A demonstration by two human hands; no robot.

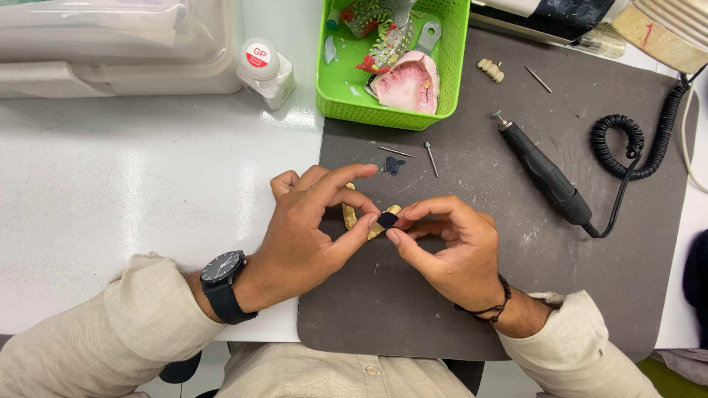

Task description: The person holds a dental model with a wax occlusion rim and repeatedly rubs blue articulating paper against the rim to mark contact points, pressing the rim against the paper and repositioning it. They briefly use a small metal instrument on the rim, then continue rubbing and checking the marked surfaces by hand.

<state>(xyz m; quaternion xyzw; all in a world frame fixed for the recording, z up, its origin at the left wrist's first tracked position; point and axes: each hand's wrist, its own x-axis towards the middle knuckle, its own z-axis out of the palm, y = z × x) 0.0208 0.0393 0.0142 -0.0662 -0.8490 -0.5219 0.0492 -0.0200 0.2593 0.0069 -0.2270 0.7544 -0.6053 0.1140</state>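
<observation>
The fingers (352,193) of the left hand (306,236) are curling narrowly around a small yellowish dental cast (352,217) just left of the frame's centre, the thumb pressing up against it from below. At the centre, a small dark blue piece (388,220) is sitting against the cast, and the right hand (450,250) is pinching it between thumb and forefinger. Both hands are hovering over a dark grey mat (413,309) on the white worktop (133,177).

Going from the left of the frame: a clear plastic box (110,44) is lying at the upper left, a small white bottle with a red label (265,70) beside it. Next, a green basket (354,96) is holding pink dental models (407,82) at the top centre. Below it, a second dark blue scrap (393,165) and two thin metal burs (430,158) are lying on the mat. Further right, a short row of pale teeth (490,70) is resting near the top, and a black rotary handpiece (546,173) with a coiled cord (634,140) is lying toward the right edge.

The step in hand appears to be fitting the blue piece onto the cast. The next move seems to call for steady pressure from the right fingertips while the left hand is keeping the cast from turning.
</observation>
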